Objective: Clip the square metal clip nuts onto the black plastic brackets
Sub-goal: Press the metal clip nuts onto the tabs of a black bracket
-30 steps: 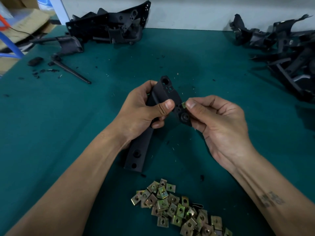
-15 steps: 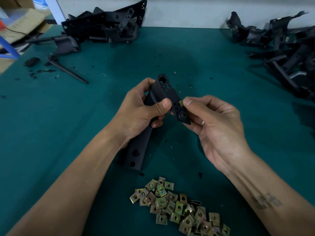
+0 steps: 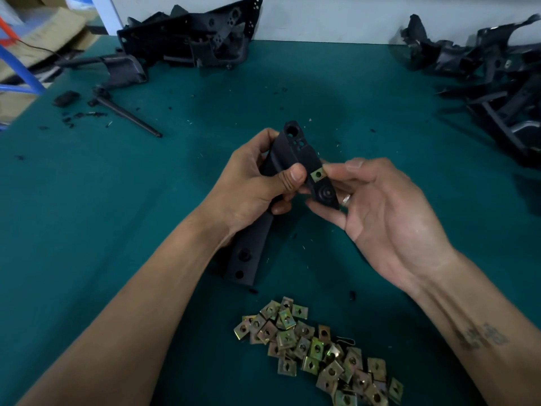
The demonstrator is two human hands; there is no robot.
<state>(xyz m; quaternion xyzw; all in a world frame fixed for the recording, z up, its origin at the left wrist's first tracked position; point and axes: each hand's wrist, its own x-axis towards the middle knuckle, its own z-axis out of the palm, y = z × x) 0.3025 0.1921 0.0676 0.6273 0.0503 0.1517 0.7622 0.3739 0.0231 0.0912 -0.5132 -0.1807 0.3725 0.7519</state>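
A long black plastic bracket (image 3: pixel 295 150) is held upright above the green table. My left hand (image 3: pixel 257 183) grips its middle, thumb across the front face. A square brass-coloured clip nut (image 3: pixel 318 174) sits on the bracket's right edge, just above a round boss. My right hand (image 3: pixel 377 206) has its thumb tip against the nut's right side, and its fingers curl behind the bracket's lower tab. A heap of several loose clip nuts (image 3: pixel 319 350) lies on the table near me.
Black plastic brackets are piled at the back left (image 3: pixel 193 33) and along the right edge (image 3: pixel 497 83). A loose black part with a thin rod (image 3: pixel 126 112) and small black scraps lie at the left. Cardboard and a blue frame stand beyond the table's left corner.
My right thumb has slid back to the right, uncovering the clip nut, which now shows flat on the bracket's edge. My left hand keeps the same grip.
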